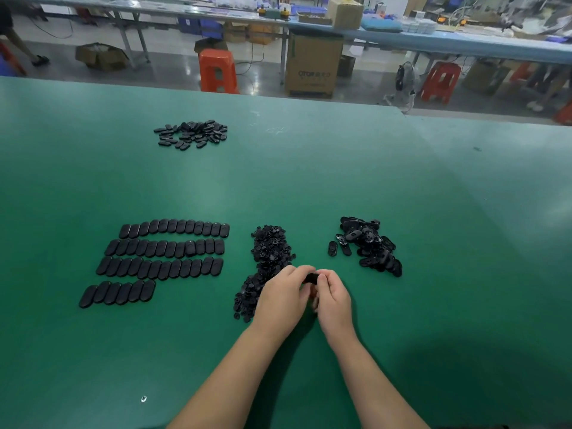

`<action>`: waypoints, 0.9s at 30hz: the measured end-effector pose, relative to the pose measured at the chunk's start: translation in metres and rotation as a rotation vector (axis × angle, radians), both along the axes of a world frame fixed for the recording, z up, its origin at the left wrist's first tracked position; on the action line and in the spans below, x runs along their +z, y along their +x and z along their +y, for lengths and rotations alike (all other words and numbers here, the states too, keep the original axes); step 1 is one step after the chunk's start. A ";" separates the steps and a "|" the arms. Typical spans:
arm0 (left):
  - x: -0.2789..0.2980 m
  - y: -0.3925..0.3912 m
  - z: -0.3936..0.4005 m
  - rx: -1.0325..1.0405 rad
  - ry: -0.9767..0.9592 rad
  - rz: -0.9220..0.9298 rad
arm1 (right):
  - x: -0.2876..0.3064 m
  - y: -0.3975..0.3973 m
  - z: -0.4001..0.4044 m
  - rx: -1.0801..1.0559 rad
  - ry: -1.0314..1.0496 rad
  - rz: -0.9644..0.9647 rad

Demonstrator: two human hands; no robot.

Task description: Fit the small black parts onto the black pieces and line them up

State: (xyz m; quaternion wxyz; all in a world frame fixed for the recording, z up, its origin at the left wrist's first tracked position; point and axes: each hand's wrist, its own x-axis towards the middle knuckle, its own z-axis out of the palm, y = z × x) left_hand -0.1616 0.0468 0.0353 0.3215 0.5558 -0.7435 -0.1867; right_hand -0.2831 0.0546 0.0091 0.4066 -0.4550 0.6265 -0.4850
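Left of me, the finished rows (161, 261) lie lined up on the table (309, 181). My left hand (283, 297) and right hand (332, 300) both pinch one black piece (311, 278); a crooked press could pop the small part loose, I judge.

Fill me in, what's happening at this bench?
A person is assembling small black plastic parts by hand. Both hands, left hand and right hand, pinch one black piece between them over the green table. Finished pieces lie to the left in four neat rows, the nearest row shorter. A pile of small round parts sits by the left hand, a heap of unfitted pieces to the right, and another small pile farther back.
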 end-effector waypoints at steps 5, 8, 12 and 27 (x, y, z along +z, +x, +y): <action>0.005 0.016 0.002 0.039 -0.242 -0.221 | 0.004 0.002 0.003 0.062 -0.028 -0.021; 0.005 0.043 0.006 0.278 -0.171 -0.127 | 0.004 0.003 0.003 0.056 -0.023 0.027; -0.006 0.100 0.022 0.592 0.028 -0.127 | 0.002 0.003 0.004 0.051 -0.019 0.085; -0.021 0.156 0.056 0.773 0.122 -0.311 | 0.002 0.004 0.004 0.047 -0.017 0.131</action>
